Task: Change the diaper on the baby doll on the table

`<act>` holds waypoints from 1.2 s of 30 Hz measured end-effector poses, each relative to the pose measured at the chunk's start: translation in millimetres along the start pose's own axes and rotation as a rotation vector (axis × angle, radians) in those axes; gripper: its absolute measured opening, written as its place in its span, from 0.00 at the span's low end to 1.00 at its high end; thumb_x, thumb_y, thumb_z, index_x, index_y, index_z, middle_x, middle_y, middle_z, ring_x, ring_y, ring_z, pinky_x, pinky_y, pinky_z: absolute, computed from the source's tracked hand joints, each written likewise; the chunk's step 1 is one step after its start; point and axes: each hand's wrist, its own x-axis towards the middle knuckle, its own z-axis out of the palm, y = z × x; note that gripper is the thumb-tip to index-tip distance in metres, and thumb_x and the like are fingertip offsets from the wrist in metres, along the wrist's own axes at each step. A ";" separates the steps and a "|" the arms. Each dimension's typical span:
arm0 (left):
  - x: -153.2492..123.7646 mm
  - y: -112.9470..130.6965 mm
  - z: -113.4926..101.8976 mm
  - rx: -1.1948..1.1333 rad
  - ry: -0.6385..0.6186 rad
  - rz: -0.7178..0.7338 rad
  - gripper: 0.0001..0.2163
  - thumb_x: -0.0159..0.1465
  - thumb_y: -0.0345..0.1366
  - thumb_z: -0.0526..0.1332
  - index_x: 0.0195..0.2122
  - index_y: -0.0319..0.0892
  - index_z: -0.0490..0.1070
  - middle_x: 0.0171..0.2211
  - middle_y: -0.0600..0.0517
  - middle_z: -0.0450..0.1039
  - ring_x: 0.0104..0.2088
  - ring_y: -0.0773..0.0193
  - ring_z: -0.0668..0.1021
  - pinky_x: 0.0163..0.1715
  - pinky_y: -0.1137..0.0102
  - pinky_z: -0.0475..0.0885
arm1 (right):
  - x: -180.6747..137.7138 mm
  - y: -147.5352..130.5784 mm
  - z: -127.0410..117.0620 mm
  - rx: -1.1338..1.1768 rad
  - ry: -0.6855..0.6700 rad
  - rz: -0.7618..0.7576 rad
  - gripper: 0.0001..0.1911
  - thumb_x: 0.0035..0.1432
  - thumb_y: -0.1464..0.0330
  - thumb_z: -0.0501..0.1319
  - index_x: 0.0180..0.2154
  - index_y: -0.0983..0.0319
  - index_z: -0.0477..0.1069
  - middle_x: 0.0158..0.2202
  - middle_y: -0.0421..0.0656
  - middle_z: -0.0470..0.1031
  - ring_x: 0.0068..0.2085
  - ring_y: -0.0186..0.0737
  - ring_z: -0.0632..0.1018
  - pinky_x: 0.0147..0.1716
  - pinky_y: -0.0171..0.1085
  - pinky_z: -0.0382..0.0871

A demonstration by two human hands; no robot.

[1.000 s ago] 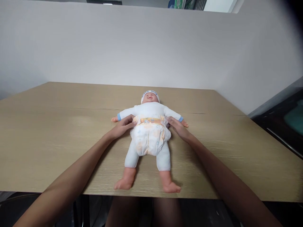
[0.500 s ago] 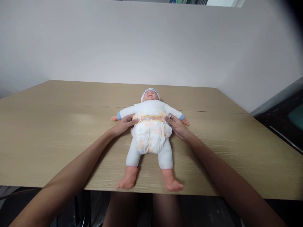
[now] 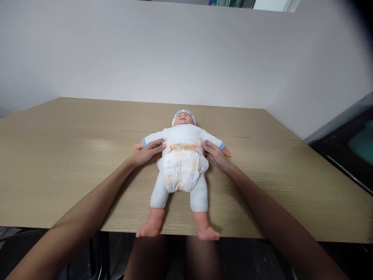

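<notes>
A baby doll point(image 3: 183, 132) in a white suit with blue cuffs and a printed white cap lies on its back, head away from me and feet at the table's near edge. Round its hips is a white diaper point(image 3: 180, 169) with an orange patterned waistband. My left hand point(image 3: 150, 151) grips the diaper's waist at the left side, thumb on top. At the opposite side my right hand point(image 3: 216, 154) pinches the waist edge between thumb and fingers. The fingertips under the diaper on both sides are hidden.
The doll lies on a wooden table point(image 3: 87, 175) with a seam across it. Behind stands a pale wall point(image 3: 175, 54). A black object with a greenish panel point(image 3: 363, 144) is at the right edge. My legs point(image 3: 204, 256) are below the table's front edge.
The doll's lower body and feet have shifted slightly left and toward me in view. Both hands stay at the diaper's waist; the camera view has tilted a little.
</notes>
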 end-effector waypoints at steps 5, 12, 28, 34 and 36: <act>4.6 -3.0 3.2 0.076 0.103 0.070 0.19 0.70 0.56 0.61 0.36 0.43 0.69 0.31 0.54 0.69 0.31 0.64 0.70 0.32 0.70 0.66 | 0.6 2.3 2.1 -0.073 0.074 -0.018 0.26 0.57 0.40 0.63 0.36 0.54 0.66 0.30 0.37 0.68 0.31 0.40 0.70 0.33 0.38 0.69; 1.0 -1.7 -21.0 0.184 -0.012 0.066 0.17 0.71 0.53 0.61 0.42 0.43 0.75 0.41 0.48 0.75 0.41 0.58 0.76 0.43 0.66 0.72 | -4.8 -16.0 -28.0 -0.235 -0.110 -0.005 0.12 0.61 0.55 0.62 0.35 0.57 0.74 0.33 0.40 0.77 0.38 0.44 0.77 0.44 0.43 0.72; 2.9 -8.2 -25.1 0.174 -0.179 0.047 0.16 0.70 0.51 0.63 0.43 0.42 0.72 0.43 0.47 0.76 0.44 0.58 0.77 0.44 0.66 0.73 | -8.4 -2.5 -32.0 -0.270 -0.268 -0.140 0.16 0.67 0.53 0.63 0.43 0.58 0.76 0.45 0.46 0.81 0.49 0.49 0.80 0.54 0.47 0.73; 5.1 -9.7 -20.6 0.271 -0.073 0.107 0.16 0.71 0.52 0.61 0.41 0.42 0.70 0.33 0.54 0.70 0.34 0.65 0.72 0.36 0.70 0.68 | -3.4 8.8 -33.5 -0.227 -0.164 -0.140 0.16 0.63 0.53 0.67 0.41 0.57 0.73 0.40 0.43 0.79 0.44 0.45 0.79 0.49 0.45 0.74; 5.0 -9.2 -18.7 0.271 -0.028 0.112 0.17 0.71 0.53 0.60 0.42 0.42 0.70 0.31 0.55 0.69 0.33 0.64 0.72 0.36 0.70 0.68 | -2.5 7.9 -31.5 -0.190 -0.096 -0.140 0.18 0.60 0.51 0.69 0.41 0.56 0.71 0.39 0.42 0.78 0.43 0.45 0.79 0.48 0.44 0.74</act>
